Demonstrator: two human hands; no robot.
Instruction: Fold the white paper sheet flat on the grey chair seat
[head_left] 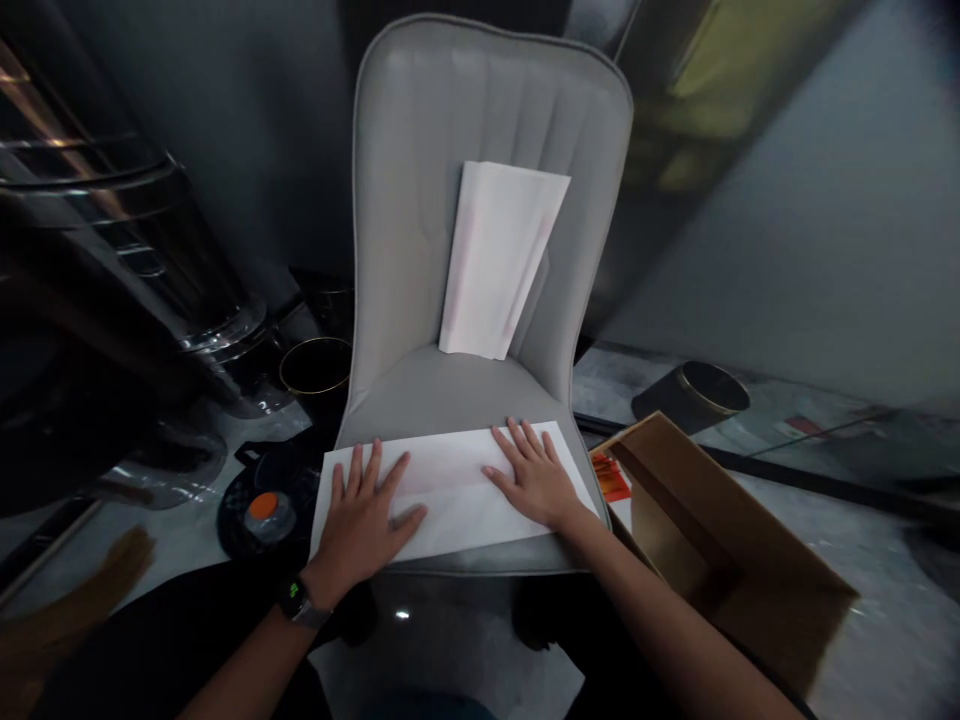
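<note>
A white sheet of paper (450, 510) lies across the front of the grey chair seat (420, 395). A faint pinkish band runs along its middle. Flat on its left part rests my left hand (367, 515), fingers spread, with a dark watch on the wrist. My right hand (536, 475) presses on the right part, fingers also spread. Behind them, a folded white paper piece (499, 260) leans upright against the chair's backrest (405, 190). Neither hand grasps anything.
To the right stands an open cardboard box (757, 520) with a red-orange packet (611, 477) inside. On the left floor are a dark bin (319, 375) and a container with an orange cap (264, 506). Shiny wrapped cylinders (150, 230) rise at far left.
</note>
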